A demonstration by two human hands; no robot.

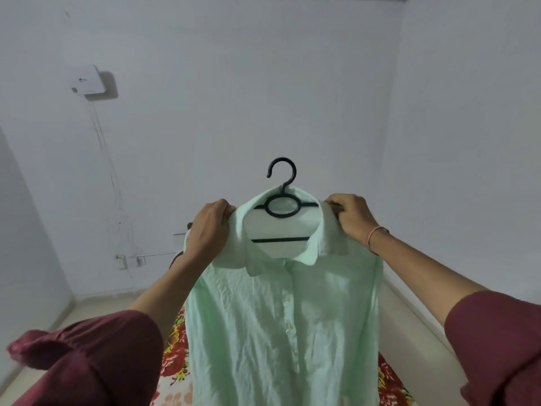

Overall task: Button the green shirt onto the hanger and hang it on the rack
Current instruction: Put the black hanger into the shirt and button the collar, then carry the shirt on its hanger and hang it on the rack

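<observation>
The pale green shirt (281, 323) hangs on a black plastic hanger (281, 200), held up in front of me. Its placket is closed down the front, with small white buttons showing. The hanger's hook stands free above the collar. My left hand (209, 230) grips the shirt's left shoulder over the hanger arm. My right hand (351, 218) grips the right shoulder beside the collar. No rack is in view.
A white wall faces me, with a white box (89, 80) mounted high on the left and cables running down to sockets (128, 260). A floral bedsheet (175, 358) lies below the shirt. The right wall stands close.
</observation>
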